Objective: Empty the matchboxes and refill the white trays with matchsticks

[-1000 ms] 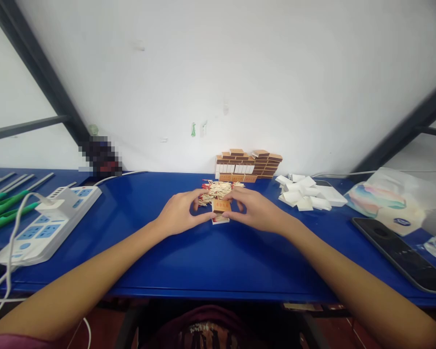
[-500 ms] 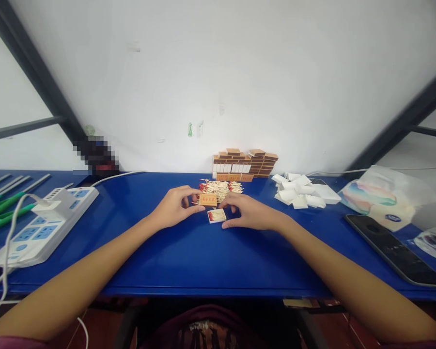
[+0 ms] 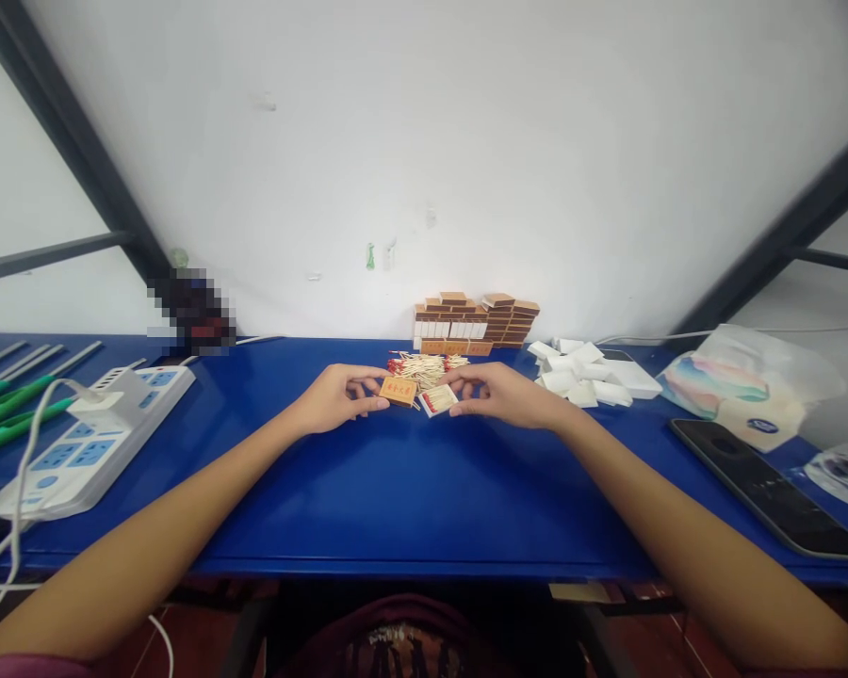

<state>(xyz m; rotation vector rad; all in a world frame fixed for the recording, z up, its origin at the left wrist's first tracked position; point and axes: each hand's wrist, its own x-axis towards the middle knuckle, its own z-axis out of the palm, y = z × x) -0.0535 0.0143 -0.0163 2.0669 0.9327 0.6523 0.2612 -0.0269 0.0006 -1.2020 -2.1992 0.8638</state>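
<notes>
Pinching a brown matchbox sleeve [image 3: 398,391], the left hand [image 3: 335,400] holds it just beside the match-filled tray [image 3: 439,400] that the right hand [image 3: 501,395] grips.

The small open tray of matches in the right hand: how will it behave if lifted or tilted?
Probably very light: the right hand holds the tray by fingertips alone. Its walls look like thin card, so they would likely crush if squeezed. It is open on top, so the matches may spill when tilted.
</notes>
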